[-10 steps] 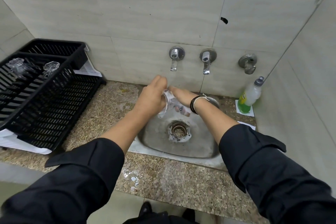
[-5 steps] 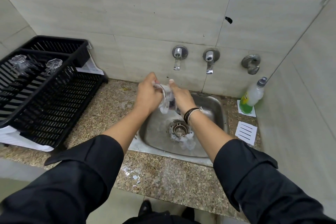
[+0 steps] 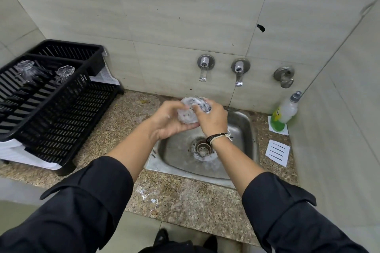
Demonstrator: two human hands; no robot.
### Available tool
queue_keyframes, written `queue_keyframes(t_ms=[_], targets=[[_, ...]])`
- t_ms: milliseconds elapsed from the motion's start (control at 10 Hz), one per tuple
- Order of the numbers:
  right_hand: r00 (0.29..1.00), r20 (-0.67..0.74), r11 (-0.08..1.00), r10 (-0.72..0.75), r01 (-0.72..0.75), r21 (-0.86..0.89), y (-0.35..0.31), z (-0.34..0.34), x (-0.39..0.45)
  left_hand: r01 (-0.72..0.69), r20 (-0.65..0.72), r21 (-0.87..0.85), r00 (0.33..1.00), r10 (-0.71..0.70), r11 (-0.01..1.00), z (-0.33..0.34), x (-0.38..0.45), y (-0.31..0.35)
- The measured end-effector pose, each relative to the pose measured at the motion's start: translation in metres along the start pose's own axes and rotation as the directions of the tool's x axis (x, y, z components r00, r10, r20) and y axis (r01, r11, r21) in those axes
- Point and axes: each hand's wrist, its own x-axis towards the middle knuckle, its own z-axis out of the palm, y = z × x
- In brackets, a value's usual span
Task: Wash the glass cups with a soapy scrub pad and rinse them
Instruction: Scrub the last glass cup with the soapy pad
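Note:
Over the back left corner of the steel sink (image 3: 249,129), my left hand (image 3: 167,124) cradles a clear glass cup (image 3: 186,115) that is tilted on its side and covered in foam. My right hand (image 3: 212,122) presses a dark, soapy scrub pad (image 3: 202,106) against the cup's far end; most of the pad is hidden by my fingers. Two more glass cups (image 3: 25,69) (image 3: 65,72) stand upside down in the black dish rack (image 3: 51,115) on the left.
Two wall taps (image 3: 204,69) (image 3: 239,73) and a third fitting (image 3: 284,76) sit above the sink; no water runs. Foam rings the drain (image 3: 202,148). A green soap bottle (image 3: 284,114) and a white card (image 3: 277,152) lie right of the sink on the granite counter (image 3: 185,197).
Both hands have shifted a little with the cup, which has turned in my left hand. My right hand has gone from beside the cup to over its far end.

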Motion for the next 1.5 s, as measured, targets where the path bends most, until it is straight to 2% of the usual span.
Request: queue_keyframes(t_ms=[100, 200, 300, 400, 500, 600, 700, 800, 900, 1000, 1100, 1200, 1300, 1400, 1500], targets=[[0.995, 0.066, 0.993, -0.074, 0.080, -0.092, -0.001, 0.004, -0.001, 0.024, -0.113, -0.206, 0.992, -0.048, 0.978, -0.006, 0.014, -0.005], [0.984, 0.063, 0.984, -0.168, 0.171, -0.050, -0.011, -0.006, -0.002, -0.003, -0.293, -0.252, 0.953, -0.073, 0.968, -0.010, 0.026, -0.010], [0.951, -0.048, 0.950, -0.304, 0.299, -0.092, -0.018, -0.010, -0.008, -0.043, -0.315, -0.261, 0.948, -0.043, 0.964, -0.014, 0.028, -0.014], [0.894, 0.097, 0.814, -0.438, 0.440, -0.381, -0.024, -0.001, -0.020, -0.076, -0.313, -0.225, 0.950, 0.002, 0.971, -0.010, 0.029, -0.013], [0.746, 0.330, 0.470, -0.578, 0.635, -0.613, -0.024, 0.019, -0.020, -0.119, -0.340, -0.177, 0.939, 0.053, 0.977, -0.007, 0.033, -0.014], [0.808, 0.361, 0.414, -0.466, 0.560, -0.718, -0.027, 0.041, -0.013, -0.156, -0.333, -0.159, 0.938, 0.096, 0.975, -0.003, 0.033, -0.019], [0.986, 0.033, 0.770, -0.161, 0.146, -0.621, -0.041, 0.053, -0.001, -0.218, -0.370, -0.127, 0.916, 0.158, 0.968, -0.003, 0.038, -0.017], [0.979, 0.098, 0.943, 0.177, -0.141, -0.300, -0.051, 0.060, 0.006, -0.259, -0.414, -0.037, 0.883, 0.221, 0.965, -0.025, 0.051, -0.008], [0.872, 0.441, 0.674, -0.213, 0.458, -0.580, -0.048, 0.062, -0.006, -0.223, -0.437, 0.003, 0.877, 0.202, 0.975, -0.052, 0.061, -0.005], [0.863, 0.462, 0.584, -0.205, 0.486, -0.650, -0.044, 0.067, -0.009, -0.232, -0.383, -0.006, 0.899, 0.212, 0.973, -0.037, 0.041, -0.001], [0.956, 0.059, 0.941, 0.287, -0.270, -0.204, -0.052, 0.087, -0.011, -0.256, -0.419, 0.064, 0.870, 0.259, 0.965, -0.037, 0.036, -0.007], [0.845, 0.053, 0.823, 0.532, -0.531, 0.202, -0.052, 0.101, -0.012, -0.264, -0.420, 0.065, 0.868, 0.266, 0.962, -0.050, 0.037, -0.007], [0.938, 0.315, 0.763, -0.145, 0.309, -0.568, -0.053, 0.091, -0.021, -0.239, -0.416, 0.089, 0.873, 0.254, 0.967, -0.057, 0.036, 0.003], [0.815, 0.468, 0.448, -0.341, 0.579, -0.682, -0.045, 0.085, -0.013, -0.249, -0.384, 0.073, 0.887, 0.258, 0.966, -0.053, 0.034, 0.007], [0.997, 0.019, 0.969, 0.072, -0.065, -0.239, -0.067, 0.096, -0.021, -0.291, -0.334, 0.096, 0.891, 0.306, 0.952, -0.042, 0.025, 0.011]])
